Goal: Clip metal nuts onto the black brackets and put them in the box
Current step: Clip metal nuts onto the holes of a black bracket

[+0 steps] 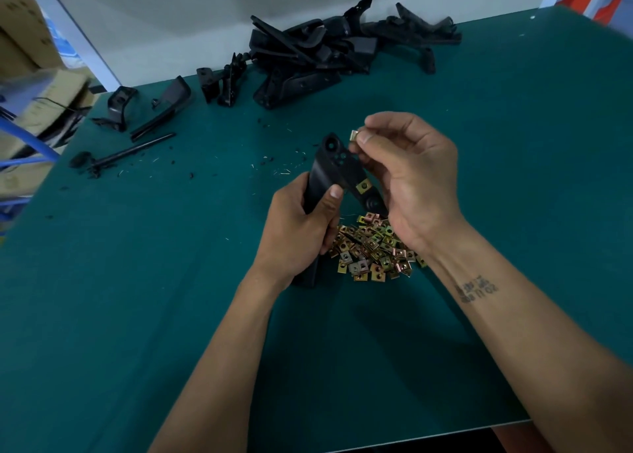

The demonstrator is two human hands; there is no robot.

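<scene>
Above the middle of the counter: both hands are working over the green counter [137, 281], close together.
Left hand: the left hand [301, 226] is gripping the lower part of a long black plastic bracket [330, 168], with the fingers curled round it and the thumb lying on its front face.
Bracket: it is standing nearly upright, tilting a little to the left, and its bottom end is touching the counter behind the left wrist.
Fitted nut: one gold-coloured square metal clip nut [364, 186] is already sitting on the right arm of the bracket, just beside the left thumb.
Right hand: the right hand [407, 178] is pinching a small silver-yellow metal clip nut [354, 135] between thumb and forefinger, just beside the round hole at the top of the bracket. I cannot tell if the nut is touching the bracket.
Loose nuts: a heap of gold and copper-coloured square metal nuts [371, 250] is lying on the counter between the two wrists, partly under the right hand.
Far edge: a big pile of black plastic brackets [329, 48] is lying against the white wall [171, 17], and several single black parts [144, 110] are lying to the left of it.
Small bits: black crumbs and thin shavings [274, 165] are scattering the counter beyond the hands.
Left side: blurred brown cardboard boxes [24, 34] are standing off the counter.
</scene>
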